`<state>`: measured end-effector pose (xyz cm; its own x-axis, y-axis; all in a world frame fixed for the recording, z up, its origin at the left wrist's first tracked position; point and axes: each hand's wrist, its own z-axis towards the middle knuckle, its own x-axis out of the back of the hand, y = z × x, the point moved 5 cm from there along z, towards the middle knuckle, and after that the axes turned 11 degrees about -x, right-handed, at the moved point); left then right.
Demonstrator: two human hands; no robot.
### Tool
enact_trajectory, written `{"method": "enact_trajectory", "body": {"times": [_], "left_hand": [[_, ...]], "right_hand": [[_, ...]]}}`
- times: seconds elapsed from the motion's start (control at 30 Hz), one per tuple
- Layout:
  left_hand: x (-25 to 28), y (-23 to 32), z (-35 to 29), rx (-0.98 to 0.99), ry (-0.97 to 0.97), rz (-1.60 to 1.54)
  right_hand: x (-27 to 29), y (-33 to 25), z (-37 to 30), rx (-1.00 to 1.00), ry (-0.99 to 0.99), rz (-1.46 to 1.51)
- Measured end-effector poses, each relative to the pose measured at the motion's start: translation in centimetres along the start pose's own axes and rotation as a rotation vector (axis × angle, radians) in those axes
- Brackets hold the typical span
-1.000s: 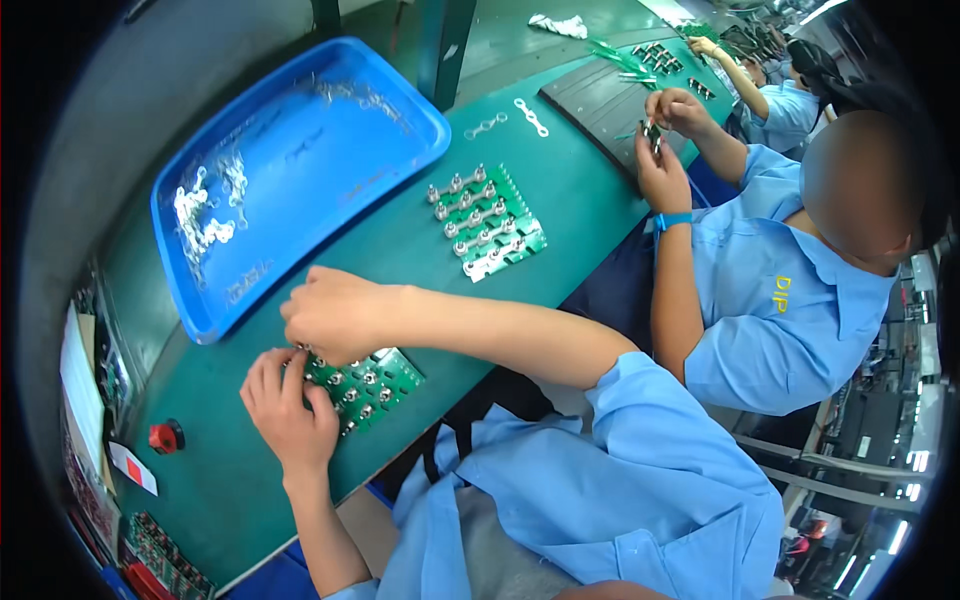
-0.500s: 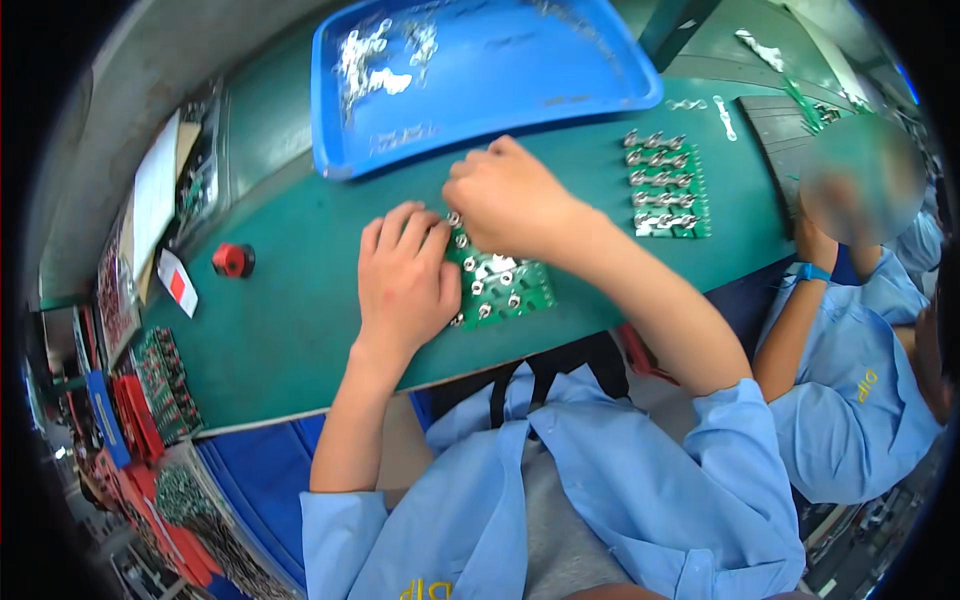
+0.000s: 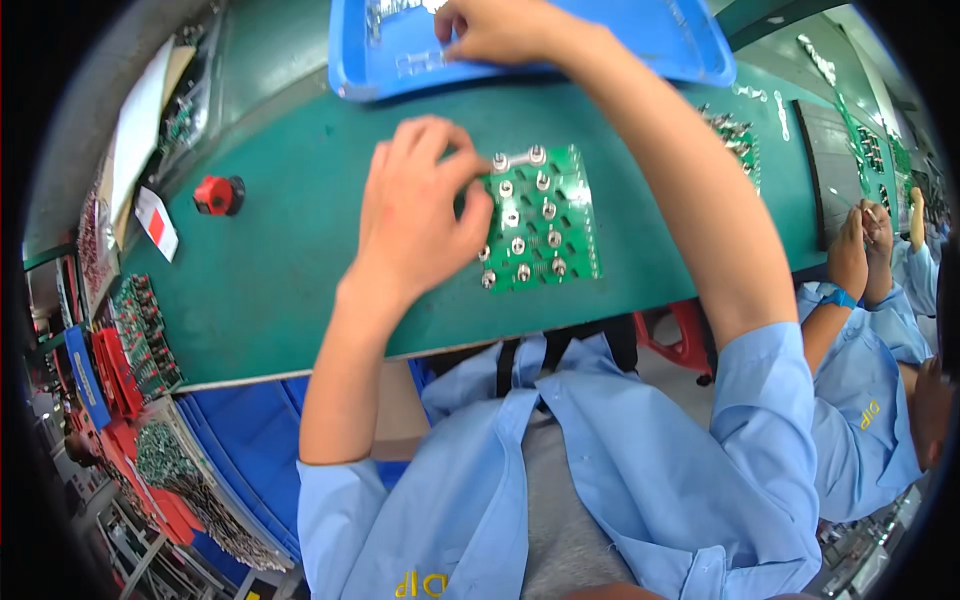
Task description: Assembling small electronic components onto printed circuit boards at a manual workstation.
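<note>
A green circuit board (image 3: pixel 565 205) with rows of round metal posts lies on the table in front of me. A flat metal strip (image 3: pixel 518 158) spans two posts in its top row. My left hand (image 3: pixel 420 205) is at the board's left edge, thumb and forefinger apart, covering part of the left column of posts. Over the near part of a blue tray (image 3: pixel 540 85), my right hand (image 3: pixel 505 30) has its fingers bent and thumb slightly apart. Small metal links (image 3: pixel 420 64) lie in the tray by its fingertips. No held piece is visible in either hand.
Another populated circuit board (image 3: pixel 738 140) is partly behind my right forearm. Loose metal links (image 3: pixel 780 115) lie beyond it. A red and black round object (image 3: pixel 217 195) and a tag (image 3: pixel 157 224) are at left. A co-worker's hands (image 3: pixel 862 245) are at right, near a dark mat (image 3: pixel 825 165).
My right hand has moved from the board up to the blue tray, uncovering the strip on the top row. My left hand has loosened at the board's left side. The view has shifted.
</note>
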<state>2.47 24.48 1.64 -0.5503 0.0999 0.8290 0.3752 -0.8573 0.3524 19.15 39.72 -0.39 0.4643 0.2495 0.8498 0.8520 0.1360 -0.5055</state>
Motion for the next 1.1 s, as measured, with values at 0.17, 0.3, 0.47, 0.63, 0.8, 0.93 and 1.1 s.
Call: {"method": "enact_trajectory", "body": {"times": [0.17, 0.3, 0.47, 0.63, 0.8, 0.93, 1.1], "left_hand": [[1.4, -2.3, -1.5, -0.021, -0.002, 0.112], [-0.8, -3.9, 1.5, 0.165, -0.203, -0.156], [-1.5, -4.8, 1.8, 0.321, -0.287, -0.345], [-0.5, -4.5, 1.5, 0.421, -0.393, -0.369], [-0.9, -3.5, 2.5, 0.452, -0.359, -0.384], [0.2, -2.8, 2.1, 0.456, -0.387, -0.235], [0.9, -3.9, 1.7, 0.207, -0.095, -0.287]], "right_hand": [[-0.1, -4.6, 0.2, 0.098, 0.109, -0.07], [1.8, -1.6, -0.5, 0.101, 0.154, -0.092], [3.1, 0.0, -3.2, 0.101, 0.384, 0.047], [3.6, -3.1, -8.8, 0.088, 0.476, 0.349], [4.5, -3.0, -15.7, 0.094, 0.331, 0.856], [2.7, -2.9, -18.7, 0.305, 0.236, 1.433], [1.2, -1.5, -21.8, 0.182, 0.235, 1.226]]}}
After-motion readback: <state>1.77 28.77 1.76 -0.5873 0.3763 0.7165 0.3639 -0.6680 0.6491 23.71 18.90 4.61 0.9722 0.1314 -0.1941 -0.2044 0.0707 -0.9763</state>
